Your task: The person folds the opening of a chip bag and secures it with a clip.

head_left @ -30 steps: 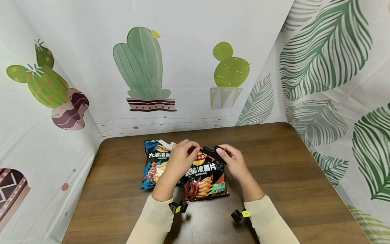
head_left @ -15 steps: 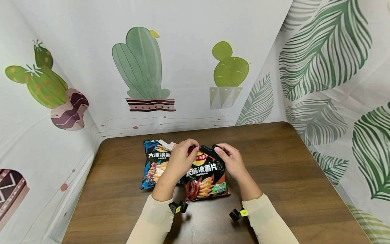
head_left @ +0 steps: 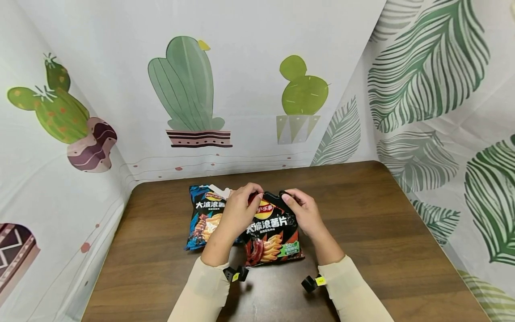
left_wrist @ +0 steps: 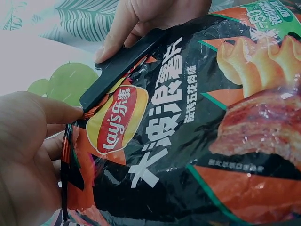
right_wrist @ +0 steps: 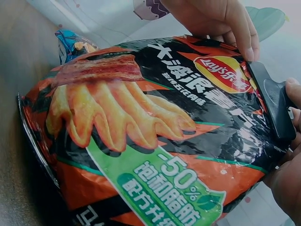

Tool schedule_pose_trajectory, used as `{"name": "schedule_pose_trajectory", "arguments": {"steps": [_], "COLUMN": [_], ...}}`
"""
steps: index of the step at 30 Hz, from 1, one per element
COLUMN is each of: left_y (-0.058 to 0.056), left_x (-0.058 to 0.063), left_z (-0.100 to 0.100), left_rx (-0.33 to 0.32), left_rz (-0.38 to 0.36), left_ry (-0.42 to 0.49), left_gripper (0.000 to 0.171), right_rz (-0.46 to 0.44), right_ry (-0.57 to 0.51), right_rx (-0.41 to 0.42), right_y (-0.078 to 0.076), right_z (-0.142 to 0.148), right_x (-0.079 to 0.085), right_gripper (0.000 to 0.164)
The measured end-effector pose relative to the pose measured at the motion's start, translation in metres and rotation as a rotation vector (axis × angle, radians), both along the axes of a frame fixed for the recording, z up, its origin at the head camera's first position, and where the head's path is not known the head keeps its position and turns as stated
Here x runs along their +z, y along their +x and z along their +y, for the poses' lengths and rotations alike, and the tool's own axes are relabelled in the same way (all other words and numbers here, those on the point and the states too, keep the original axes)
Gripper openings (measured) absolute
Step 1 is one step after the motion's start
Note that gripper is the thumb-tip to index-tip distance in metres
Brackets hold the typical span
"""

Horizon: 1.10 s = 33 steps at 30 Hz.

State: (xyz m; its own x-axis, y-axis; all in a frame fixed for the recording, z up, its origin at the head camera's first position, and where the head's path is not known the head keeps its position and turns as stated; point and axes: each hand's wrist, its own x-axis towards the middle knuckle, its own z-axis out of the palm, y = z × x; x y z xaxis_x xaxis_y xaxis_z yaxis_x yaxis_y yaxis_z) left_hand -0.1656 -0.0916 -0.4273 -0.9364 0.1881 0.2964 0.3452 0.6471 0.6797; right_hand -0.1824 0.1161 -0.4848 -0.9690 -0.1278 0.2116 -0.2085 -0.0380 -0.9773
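Note:
A black and orange chip bag (head_left: 267, 237) stands tilted on the table, its printed front toward me. Across the right part of its top edge sits a black bag clip (left_wrist: 122, 66). My left hand (head_left: 241, 205) pinches the bag's top left corner, thumb in front, with the fingertips right at the clip's end. On the other side my right hand (head_left: 304, 212) grips the clip, its thumb (right_wrist: 294, 89) on the clip's front and its fingers behind. Partly hidden behind my left hand lies a blue chip bag (head_left: 203, 219) with a white bag clip (head_left: 218, 191) at its top.
The brown wooden table (head_left: 370, 232) runs back to a white cloth (head_left: 257, 89) printed with cacti and leaves. A black wrist camera (head_left: 235, 273) sits on the left sleeve, another wrist camera (head_left: 311, 283) on the right.
My right hand has shifted slightly left along with the black clip. The black bag's lower edge has moved a little to the right. The left hand stays almost in place.

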Motion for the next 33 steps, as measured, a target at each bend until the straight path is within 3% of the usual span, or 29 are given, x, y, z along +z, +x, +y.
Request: {"name": "schedule_pose_trajectory", "arguments": {"steps": [23,33], "left_y": [-0.0007,-0.0009], "left_x": [-0.0002,0.0008], "left_z": [-0.0002,0.0005], "left_rx": [-0.005,0.022], "left_rz": [0.014,0.042], "left_ry": [-0.001,-0.036], "left_gripper": [0.015,0.017], "right_rz": [-0.022,-0.041], "right_ry": [-0.02,-0.048], "right_rx": [0.008,0.018], "right_y": [0.0004,0.0002], "right_z": [-0.0038,-0.004], "right_x": [0.0013,-0.0007], "right_gripper": [0.025,0.027]}}
